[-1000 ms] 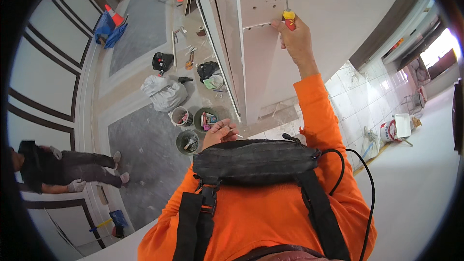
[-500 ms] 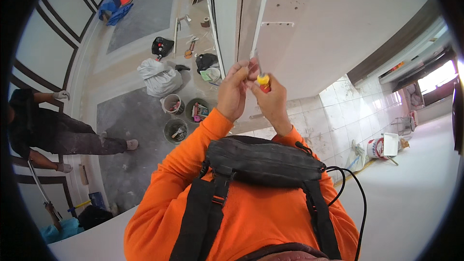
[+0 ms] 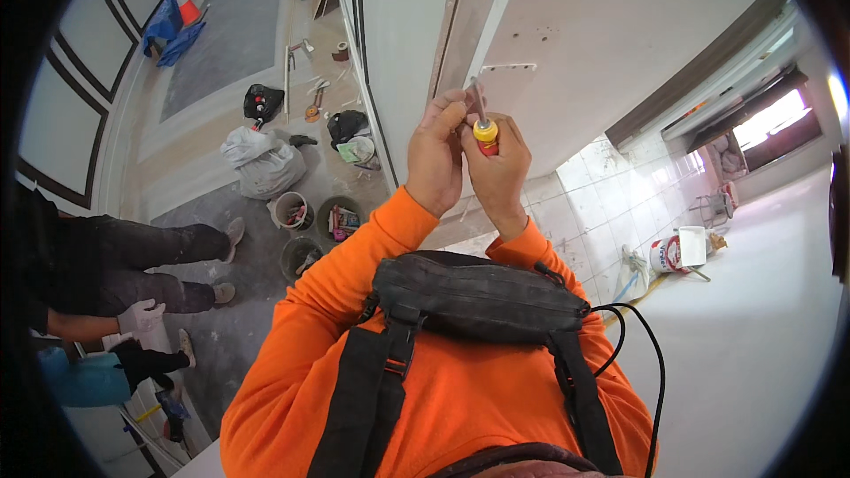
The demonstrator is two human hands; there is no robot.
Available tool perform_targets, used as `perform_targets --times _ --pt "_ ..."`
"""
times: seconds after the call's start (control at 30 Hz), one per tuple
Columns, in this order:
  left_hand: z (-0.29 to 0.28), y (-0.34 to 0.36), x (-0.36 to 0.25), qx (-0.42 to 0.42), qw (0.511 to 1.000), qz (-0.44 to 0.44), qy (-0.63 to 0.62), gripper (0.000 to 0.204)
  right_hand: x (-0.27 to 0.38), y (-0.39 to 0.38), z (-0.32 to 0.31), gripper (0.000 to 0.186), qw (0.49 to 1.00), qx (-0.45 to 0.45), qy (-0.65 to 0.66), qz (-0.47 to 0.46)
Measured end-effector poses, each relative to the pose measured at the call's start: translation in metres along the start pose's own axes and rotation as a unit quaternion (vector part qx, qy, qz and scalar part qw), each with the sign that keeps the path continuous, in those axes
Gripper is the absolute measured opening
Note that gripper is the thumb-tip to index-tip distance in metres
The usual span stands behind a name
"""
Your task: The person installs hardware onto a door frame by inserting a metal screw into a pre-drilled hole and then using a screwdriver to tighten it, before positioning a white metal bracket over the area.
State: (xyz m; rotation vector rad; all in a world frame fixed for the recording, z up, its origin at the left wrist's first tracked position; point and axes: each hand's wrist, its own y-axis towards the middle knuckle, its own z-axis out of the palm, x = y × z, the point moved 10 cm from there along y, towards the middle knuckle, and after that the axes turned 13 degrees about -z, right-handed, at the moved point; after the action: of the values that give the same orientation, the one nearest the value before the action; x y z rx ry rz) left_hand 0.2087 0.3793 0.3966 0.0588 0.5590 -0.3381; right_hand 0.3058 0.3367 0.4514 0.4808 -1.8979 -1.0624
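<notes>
My right hand [image 3: 500, 168] grips a red-and-yellow handled tool [image 3: 485, 134] with a metal blade pointing up toward the pale board edge [image 3: 496, 26]. My left hand [image 3: 434, 150] is beside it, fingers curled close around the blade's end at that edge; what they hold is hidden. A short white perforated strip [image 3: 509, 65] lies on the board just above my fingers.
Co-workers in dark [image 3: 155, 248] and teal [image 3: 88, 376] clothing stand at left. On the floor are buckets [image 3: 336, 219], a white sack [image 3: 261, 164], black bags [image 3: 264, 102] and cones [image 3: 186, 9]. A paint pail [image 3: 666, 255] stands on tiles at right.
My left hand rose from low to the board edge. My right hand came down beside it with the tool. The co-workers at left shifted, the teal-clad one coming further into view.
</notes>
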Motion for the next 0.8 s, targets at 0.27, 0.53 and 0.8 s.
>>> perform_targets --times 0.27,0.53,0.8 --pt "-0.008 -0.01 -0.018 -0.018 0.997 0.011 0.068 0.034 -0.006 0.037 -0.015 0.01 0.998 -0.043 -0.037 0.014" --pt "-0.055 -0.006 0.015 -0.037 0.992 -0.101 0.061 0.03 -0.007 0.056 -0.013 0.012 0.997 -0.036 -0.071 0.025" --pt "-0.045 0.0 0.009 -0.003 0.992 -0.096 0.081 0.032 -0.021 0.046 -0.017 0.013 0.991 -0.07 -0.032 0.111"
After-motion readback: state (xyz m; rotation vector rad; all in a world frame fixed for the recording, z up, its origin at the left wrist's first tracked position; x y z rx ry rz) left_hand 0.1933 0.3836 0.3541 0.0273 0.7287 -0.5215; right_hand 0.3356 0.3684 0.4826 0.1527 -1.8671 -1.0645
